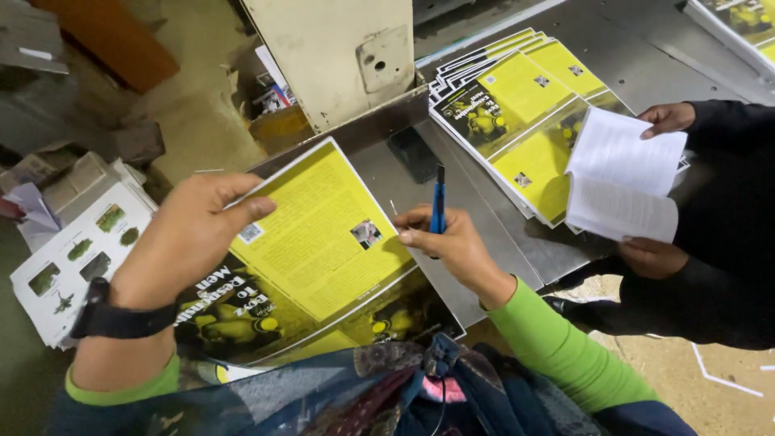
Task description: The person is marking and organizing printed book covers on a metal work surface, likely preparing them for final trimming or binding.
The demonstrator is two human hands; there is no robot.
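Holding the top yellow cover sheet (319, 234) by its edge, your left hand (190, 234) pinches it; your right hand (452, 242) grips a blue pen (438, 202). The fanned stack (517, 105) beyond looks unhandled.

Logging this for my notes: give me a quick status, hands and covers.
Left hand grips yellow cover sheet at its top edge. Right hand holds blue pen, fingertips on sheet's right edge. Co-worker's hands hold open white booklet beside fanned cover stack.
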